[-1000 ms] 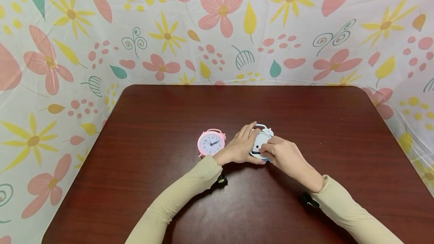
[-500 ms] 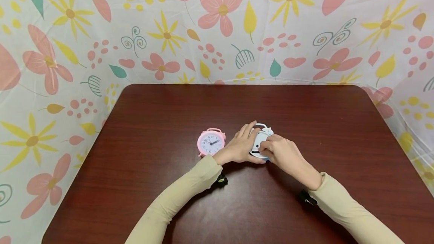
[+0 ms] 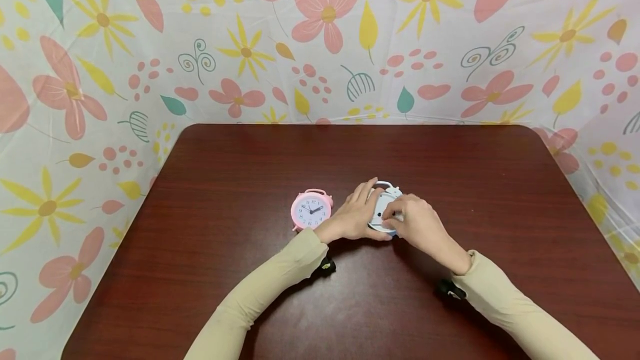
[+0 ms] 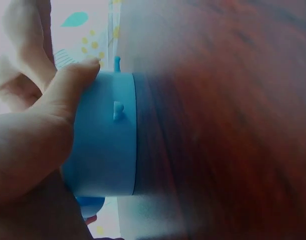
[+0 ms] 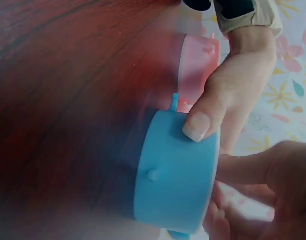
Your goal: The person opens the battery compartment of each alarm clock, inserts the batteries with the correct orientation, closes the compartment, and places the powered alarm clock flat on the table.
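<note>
A light blue alarm clock (image 3: pixel 381 204) lies face down on the table, its pale back turned up and its handle pointing away. Around its left side my left hand (image 3: pixel 354 216) holds it; in the right wrist view the thumb (image 5: pixel 198 125) presses on the blue casing (image 5: pixel 177 170). My right hand (image 3: pixel 419 222) is over the back with bent fingers, the tips touching its lower part. Whether they pinch a small piece there is hidden. A pink alarm clock (image 3: pixel 311 211), dial up, sits just left of my left hand.
The dark red-brown wooden table (image 3: pixel 240 165) has rounded far corners. Behind it hangs a flower-printed cloth (image 3: pixel 320 71). Dark bands with small devices (image 3: pixel 327 265) sit at both wrists, under the beige sleeves (image 3: pixel 280 271).
The right hand has shifted slightly up and left over the clock's back. A dark slot near the back's lower edge has narrowed to a thin line. The left hand stays put.
</note>
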The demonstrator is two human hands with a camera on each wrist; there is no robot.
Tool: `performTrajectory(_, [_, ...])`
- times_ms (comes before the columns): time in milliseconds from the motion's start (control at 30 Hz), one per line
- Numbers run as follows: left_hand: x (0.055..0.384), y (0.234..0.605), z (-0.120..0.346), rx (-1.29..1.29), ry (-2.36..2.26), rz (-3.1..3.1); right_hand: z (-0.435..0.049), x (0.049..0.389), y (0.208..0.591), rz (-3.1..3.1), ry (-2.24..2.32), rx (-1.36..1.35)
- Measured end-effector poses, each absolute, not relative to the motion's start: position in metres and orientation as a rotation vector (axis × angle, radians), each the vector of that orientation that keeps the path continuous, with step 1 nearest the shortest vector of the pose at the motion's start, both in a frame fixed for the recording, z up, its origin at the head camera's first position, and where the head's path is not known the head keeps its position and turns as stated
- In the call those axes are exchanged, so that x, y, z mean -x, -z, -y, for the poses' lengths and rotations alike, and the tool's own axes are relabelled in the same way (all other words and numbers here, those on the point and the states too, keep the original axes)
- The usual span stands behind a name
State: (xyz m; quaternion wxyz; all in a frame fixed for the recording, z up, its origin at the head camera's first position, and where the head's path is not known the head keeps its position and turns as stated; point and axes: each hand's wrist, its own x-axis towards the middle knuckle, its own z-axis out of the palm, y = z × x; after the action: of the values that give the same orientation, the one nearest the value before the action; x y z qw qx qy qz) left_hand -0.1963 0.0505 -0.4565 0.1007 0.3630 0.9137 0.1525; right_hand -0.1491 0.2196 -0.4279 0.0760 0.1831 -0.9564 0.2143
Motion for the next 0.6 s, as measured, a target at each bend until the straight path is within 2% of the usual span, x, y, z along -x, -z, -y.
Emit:
performTrajectory(233, [0.195,0.454,-0.051,-1.054,-0.45,-2.698,-0.23,0.164,0.429,2.971,-0.916,-0.369])
performTrajectory(600, [0.195,0.455,-0.052,-1.054,-0.449,-2.718,-0.233,0.181,0.423,3.191,-0.972,-0.542])
